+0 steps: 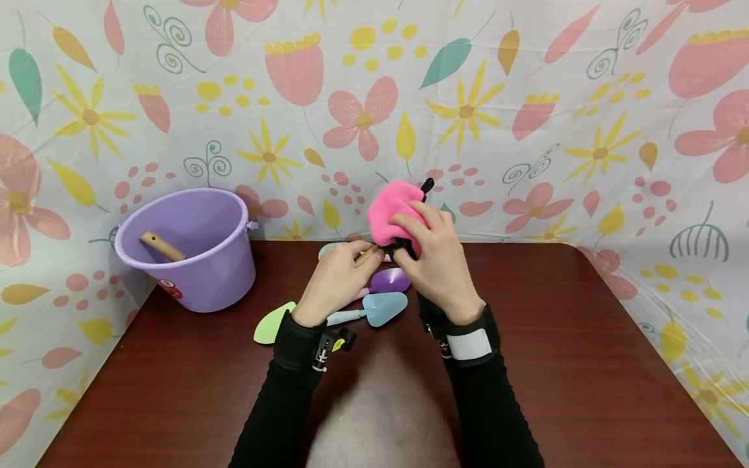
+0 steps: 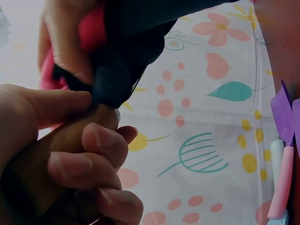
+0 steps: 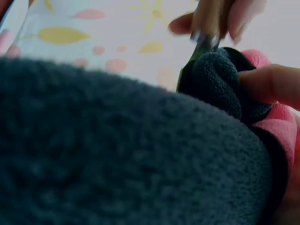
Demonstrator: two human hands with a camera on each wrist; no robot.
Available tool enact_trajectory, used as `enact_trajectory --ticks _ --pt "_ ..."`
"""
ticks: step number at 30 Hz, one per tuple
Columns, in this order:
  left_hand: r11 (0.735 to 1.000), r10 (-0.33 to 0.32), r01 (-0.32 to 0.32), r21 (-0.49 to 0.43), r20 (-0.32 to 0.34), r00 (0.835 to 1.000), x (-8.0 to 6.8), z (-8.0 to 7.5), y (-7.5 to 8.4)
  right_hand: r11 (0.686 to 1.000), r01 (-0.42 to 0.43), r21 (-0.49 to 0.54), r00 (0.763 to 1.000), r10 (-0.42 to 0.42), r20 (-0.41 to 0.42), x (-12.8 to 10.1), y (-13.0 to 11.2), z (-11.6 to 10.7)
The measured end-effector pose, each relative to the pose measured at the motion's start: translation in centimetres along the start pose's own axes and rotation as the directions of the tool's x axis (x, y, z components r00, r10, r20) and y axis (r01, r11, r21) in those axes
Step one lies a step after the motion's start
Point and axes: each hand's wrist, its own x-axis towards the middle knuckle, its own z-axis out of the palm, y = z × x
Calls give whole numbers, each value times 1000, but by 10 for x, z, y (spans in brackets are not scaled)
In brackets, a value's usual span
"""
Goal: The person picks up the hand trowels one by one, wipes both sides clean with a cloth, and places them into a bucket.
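Our left hand (image 1: 335,276) curls round a wooden handle (image 1: 367,254), and our right hand (image 1: 432,260) pinches the pink and black fleece cover (image 1: 393,209) fitted over its far end, both raised above the table (image 1: 556,364). We judge the cover soft, light and floppy, best gripped at its black cuff, while the handle is stiff and gives a firm hold. Below lie purple (image 1: 390,280), blue (image 1: 374,310) and green (image 1: 274,323) plastic scoops. A purple bucket (image 1: 193,250) stands to the left, against the floral backdrop (image 1: 526,97).
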Motion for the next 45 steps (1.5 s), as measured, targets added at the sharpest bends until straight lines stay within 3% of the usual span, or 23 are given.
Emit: enact_trajectory --ticks 6,12,19,22,33,45 --pt "999 23 -23 38 -23 999 1 -1 -4 999 2 32 998 -4 57 -2 -7 -1" --pt "1000 6 -6 -6 2 1000 -2 -2 -5 999 -12 45 997 8 71 -2 -3 -5" --pt "984 -83 94 -154 74 994 -3 -2 -3 998 -45 32 998 44 34 -1 7 -9" --pt "983 -86 98 -158 81 993 -3 -2 -3 998 -62 27 998 62 2 -1 11 -12" --pt "997 -34 38 -71 49 998 -3 -4 0 989 -149 6 985 148 -93 -2 17 -19" --pt "999 -44 44 -8 -18 999 -2 -8 3 999 -34 -3 998 33 -62 -1 16 -12"
